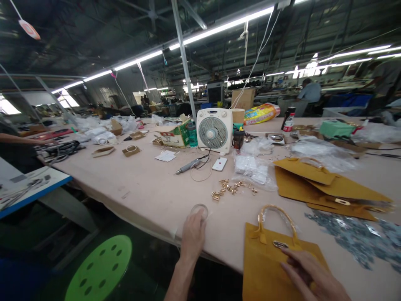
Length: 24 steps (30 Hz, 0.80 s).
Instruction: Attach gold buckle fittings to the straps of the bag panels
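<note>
My left hand (pixel 193 234) rests at the near edge of the table, its fingers curled onto a clear roll of tape (pixel 199 209). My right hand (pixel 308 269) lies flat with fingers stretched on a mustard-yellow handbag (pixel 266 259), just right of the bag's gold clasp (pixel 280 244). The bag lies flat with its wrapped handle (pixel 275 213) pointing away from me. A scatter of small gold metal fittings (pixel 233 188) lies beyond the bag.
More yellow bags (pixel 326 184) are stacked at right beside a patch of small silver pieces (pixel 354 236). A white fan (pixel 214 130), a white phone (pixel 219 164), a pen-like tool (pixel 189 166) and plastic packets (pixel 252 169) stand further back. A green stool (pixel 100 269) is below left. Another person's arm (pixel 21 141) reaches in at far left.
</note>
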{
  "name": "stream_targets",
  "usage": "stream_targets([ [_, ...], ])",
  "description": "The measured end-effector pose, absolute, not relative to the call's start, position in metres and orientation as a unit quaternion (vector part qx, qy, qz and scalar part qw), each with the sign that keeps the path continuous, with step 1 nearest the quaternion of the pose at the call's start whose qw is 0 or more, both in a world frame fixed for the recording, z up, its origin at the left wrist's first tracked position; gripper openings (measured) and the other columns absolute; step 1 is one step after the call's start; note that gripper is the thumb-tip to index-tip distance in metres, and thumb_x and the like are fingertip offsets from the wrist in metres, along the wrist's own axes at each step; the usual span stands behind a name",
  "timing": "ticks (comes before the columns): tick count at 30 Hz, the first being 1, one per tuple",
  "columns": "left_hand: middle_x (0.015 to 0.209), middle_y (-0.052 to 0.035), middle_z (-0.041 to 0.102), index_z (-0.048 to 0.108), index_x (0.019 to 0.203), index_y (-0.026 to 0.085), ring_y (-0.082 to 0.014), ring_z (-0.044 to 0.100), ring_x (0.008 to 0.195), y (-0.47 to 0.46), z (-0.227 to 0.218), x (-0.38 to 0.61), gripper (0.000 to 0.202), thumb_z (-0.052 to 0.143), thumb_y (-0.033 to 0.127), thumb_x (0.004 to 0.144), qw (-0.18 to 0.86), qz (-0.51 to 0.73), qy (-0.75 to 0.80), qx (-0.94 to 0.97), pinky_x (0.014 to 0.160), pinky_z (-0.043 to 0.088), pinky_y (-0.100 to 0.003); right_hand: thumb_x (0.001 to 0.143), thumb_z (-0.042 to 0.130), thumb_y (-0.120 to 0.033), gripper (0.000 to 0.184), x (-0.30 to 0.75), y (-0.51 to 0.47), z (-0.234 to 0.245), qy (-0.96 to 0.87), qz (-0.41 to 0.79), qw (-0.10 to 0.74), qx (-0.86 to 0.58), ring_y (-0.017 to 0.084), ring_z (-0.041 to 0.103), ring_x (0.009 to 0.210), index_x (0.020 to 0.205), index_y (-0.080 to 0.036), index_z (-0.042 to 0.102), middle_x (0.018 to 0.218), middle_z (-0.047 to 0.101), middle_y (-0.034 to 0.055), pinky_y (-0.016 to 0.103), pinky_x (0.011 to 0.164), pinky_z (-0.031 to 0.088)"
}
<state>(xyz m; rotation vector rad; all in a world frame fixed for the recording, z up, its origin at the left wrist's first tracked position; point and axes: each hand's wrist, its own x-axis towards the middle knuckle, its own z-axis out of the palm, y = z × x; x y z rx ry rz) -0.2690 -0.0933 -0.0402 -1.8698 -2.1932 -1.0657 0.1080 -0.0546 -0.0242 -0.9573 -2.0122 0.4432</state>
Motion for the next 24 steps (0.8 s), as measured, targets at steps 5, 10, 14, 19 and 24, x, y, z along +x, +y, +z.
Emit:
stream_targets([
  [5,0.107,-0.0084,0.072,0.061,0.133,0.024,-0.0253,0.066,0.104,-0.105,-0.041,-0.25,0.03,0.052,0.021,0.104,0.001,-0.39,-0.639,-0.663,0.094,0.056,-0.044,0.098,0.063,-0.035,0.027,0.024,-0.037,0.011,-0.817,0.3,0.344,-0.353,0.022,0.072,0.091,0.121,-0.026,0.074,0.114,0.075,0.0092,0.033,0.085,0.061],
  [10,0.107,-0.0072,0.075,0.065,0.129,0.025,-0.0242,0.068,0.103,-0.109,-0.044,-0.247,0.026,0.056,0.023,0.104,-0.015,-0.39,-0.616,-0.684,0.091,0.057,-0.042,0.091,0.065,-0.025,0.037,-0.034,-0.013,0.002,-0.827,0.369,0.284,-0.316,0.022,0.069,0.098,0.128,-0.025,0.069,0.118,0.073,0.0083,0.036,0.094,0.055],
  [14,0.107,-0.0073,0.076,0.067,0.126,0.025,-0.0241,0.07,0.101,-0.108,-0.044,-0.249,0.025,0.057,0.025,0.104,-0.022,-0.391,-0.619,-0.68,0.09,0.058,-0.041,0.089,0.069,-0.027,0.027,-0.056,-0.008,-0.014,-0.828,0.357,0.255,-0.35,0.022,0.07,0.089,0.115,-0.024,0.074,0.101,0.075,0.0053,0.034,0.086,0.054],
  [19,0.107,-0.0072,0.077,0.068,0.125,0.026,-0.0247,0.071,0.102,-0.107,-0.045,-0.249,0.024,0.058,0.027,0.104,-0.007,-0.377,-0.624,-0.684,0.091,0.057,-0.043,0.095,0.064,-0.029,0.016,-0.061,-0.011,-0.027,-0.818,0.349,0.273,-0.367,0.022,0.072,0.091,0.103,-0.025,0.077,0.1,0.078,0.004,0.033,0.086,0.053],
  [24,0.109,-0.0054,0.077,0.068,0.122,0.027,-0.0245,0.07,0.103,-0.105,-0.042,-0.246,0.022,0.055,0.024,0.104,0.009,-0.349,-0.636,-0.689,0.107,0.051,-0.051,0.097,0.062,-0.028,0.019,-0.061,-0.015,-0.034,-0.818,0.334,0.297,-0.361,0.022,0.072,0.092,0.103,-0.027,0.079,0.099,0.078,0.0039,0.032,0.088,0.052],
])
